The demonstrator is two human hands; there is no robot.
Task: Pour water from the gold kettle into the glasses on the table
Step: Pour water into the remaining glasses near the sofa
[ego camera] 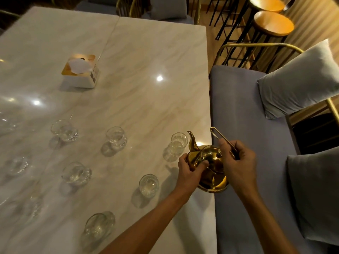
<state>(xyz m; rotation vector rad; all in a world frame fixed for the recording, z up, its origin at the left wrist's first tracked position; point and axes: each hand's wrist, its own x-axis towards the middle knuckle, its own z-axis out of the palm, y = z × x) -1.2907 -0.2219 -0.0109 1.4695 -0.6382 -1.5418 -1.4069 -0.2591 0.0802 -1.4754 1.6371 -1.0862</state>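
You have a shiny gold kettle (211, 167) with a thin gold handle (222, 142) at the near right. The glasses (148, 185) are clear. The table (139, 57) is pale cream marble with faint veins. Far left, your tissue box (80, 74) is white with an orange-tan top. On your right, the bench (244, 125) is blue-grey, its cushions (300, 79) light grey, the stools (273, 22) tan.

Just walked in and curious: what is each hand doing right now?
Left hand: fingers curled round the shiny gold metal kettle near its spout.
Right hand: pinching the kettle's thin gold wire handle.
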